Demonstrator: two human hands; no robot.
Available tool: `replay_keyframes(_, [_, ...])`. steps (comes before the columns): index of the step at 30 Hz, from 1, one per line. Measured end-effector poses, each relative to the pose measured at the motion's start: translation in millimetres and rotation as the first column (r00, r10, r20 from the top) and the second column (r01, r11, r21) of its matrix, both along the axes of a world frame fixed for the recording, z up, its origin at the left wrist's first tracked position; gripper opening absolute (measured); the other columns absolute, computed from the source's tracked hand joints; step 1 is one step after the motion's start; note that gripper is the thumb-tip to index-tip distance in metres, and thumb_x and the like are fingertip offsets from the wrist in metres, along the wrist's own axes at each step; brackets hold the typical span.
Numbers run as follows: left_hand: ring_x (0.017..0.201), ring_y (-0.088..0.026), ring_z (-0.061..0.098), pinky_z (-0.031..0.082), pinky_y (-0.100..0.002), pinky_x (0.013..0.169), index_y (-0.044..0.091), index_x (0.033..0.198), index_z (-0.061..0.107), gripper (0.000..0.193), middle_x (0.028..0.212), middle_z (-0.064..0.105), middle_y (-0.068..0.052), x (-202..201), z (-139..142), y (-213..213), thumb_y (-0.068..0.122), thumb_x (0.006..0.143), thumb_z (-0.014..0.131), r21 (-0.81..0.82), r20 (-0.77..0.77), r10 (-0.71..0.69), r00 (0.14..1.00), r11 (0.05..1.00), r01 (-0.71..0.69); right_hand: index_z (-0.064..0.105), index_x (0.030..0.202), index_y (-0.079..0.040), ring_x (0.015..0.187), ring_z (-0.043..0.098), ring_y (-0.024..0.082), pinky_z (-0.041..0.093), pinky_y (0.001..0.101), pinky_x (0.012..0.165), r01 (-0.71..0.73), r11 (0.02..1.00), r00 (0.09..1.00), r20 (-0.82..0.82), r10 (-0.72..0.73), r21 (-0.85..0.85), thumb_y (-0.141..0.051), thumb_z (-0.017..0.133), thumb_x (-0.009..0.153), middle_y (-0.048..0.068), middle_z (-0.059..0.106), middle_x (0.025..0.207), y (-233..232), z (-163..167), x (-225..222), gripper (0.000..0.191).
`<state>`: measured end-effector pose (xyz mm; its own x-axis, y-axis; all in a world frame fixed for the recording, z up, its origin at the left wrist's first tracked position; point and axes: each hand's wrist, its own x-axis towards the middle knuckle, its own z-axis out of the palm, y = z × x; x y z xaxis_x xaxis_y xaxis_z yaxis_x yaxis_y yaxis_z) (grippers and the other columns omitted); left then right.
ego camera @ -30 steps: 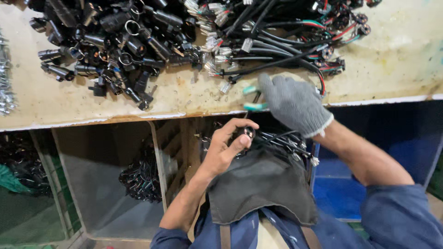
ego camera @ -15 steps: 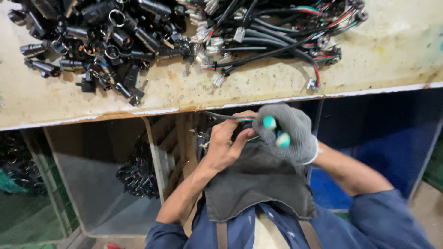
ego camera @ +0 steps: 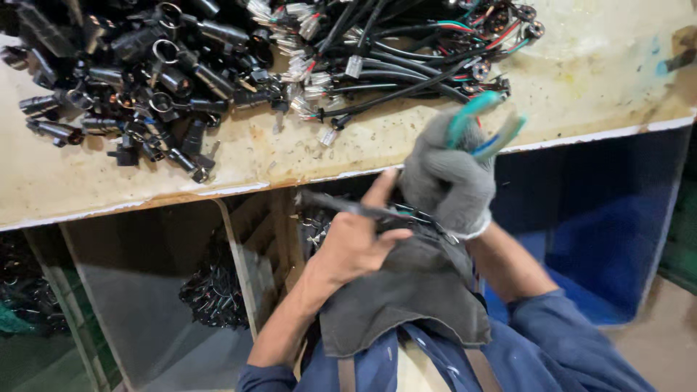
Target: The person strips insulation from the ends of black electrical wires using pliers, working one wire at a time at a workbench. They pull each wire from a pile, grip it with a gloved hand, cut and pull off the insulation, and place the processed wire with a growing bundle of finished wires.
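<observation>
My bare left hand pinches a thin black wire harness piece just below the bench edge. My right hand, in a grey knit glove, grips pliers with teal handles; the handles stick up and the jaws are hidden near the wire. Both hands meet over a dark grey cloth on my lap. On the worn cream bench lie a pile of black connectors at left and a bundle of black cables with coloured wires at centre.
Under the bench stand wooden compartments; one holds a heap of black wired parts. A blue bin stands at right. More dark parts sit at far left.
My gloved right hand dropped from the bench to meet my left hand, then turned so the plier handles point up. The view has shifted closer.
</observation>
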<state>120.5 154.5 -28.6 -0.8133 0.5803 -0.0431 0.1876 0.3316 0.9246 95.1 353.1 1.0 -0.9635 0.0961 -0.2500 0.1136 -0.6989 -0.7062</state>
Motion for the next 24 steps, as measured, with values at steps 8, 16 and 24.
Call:
replay_keyframes(8, [0.078, -0.034, 0.069, 0.053, -0.046, 0.068, 0.001, 0.12, 0.061, 0.04, 0.084, 0.069, -0.016, -17, 11, -41, 0.024, 0.089, 0.07, -0.73, -0.02, -0.378, 0.926, 0.638, 0.245, 0.067, 0.109, -0.007, 0.081, 0.066, 0.028, 0.049, 0.0397, 0.066, 0.425, -0.512, 0.886, -0.227, 0.405, 0.746, -0.02, 0.089, 0.09, 0.011, 0.066, 0.098, 56, 50, -87, 0.032])
replay_keyframes(16, [0.124, -0.037, 0.056, 0.043, -0.053, 0.104, 0.001, 0.119, 0.07, 0.023, 0.133, 0.061, -0.019, -101, 30, -78, 0.006, 0.097, 0.066, -0.454, -0.81, 0.01, 0.586, 0.621, -0.639, 0.071, 0.104, -0.01, 0.074, 0.066, 0.03, 0.05, 0.0424, 0.062, 0.391, -0.26, 0.872, -0.264, 0.412, 0.883, -0.013, 0.076, 0.081, 0.01, 0.067, 0.084, 4, -2, -12, 0.024])
replay_keyframes(24, [0.162, -0.037, 0.021, 0.014, -0.061, 0.131, 0.005, 0.12, 0.065, 0.019, 0.172, 0.029, -0.018, -142, 16, -94, 0.013, 0.104, 0.071, -0.415, -0.847, -0.066, 0.528, 0.702, -0.578, 0.068, 0.107, -0.003, 0.075, 0.065, 0.031, 0.05, 0.0449, 0.059, 0.176, -0.424, 0.92, 0.005, 0.392, 0.888, -0.007, 0.074, 0.079, 0.013, 0.063, 0.088, 12, -30, -20, 0.028])
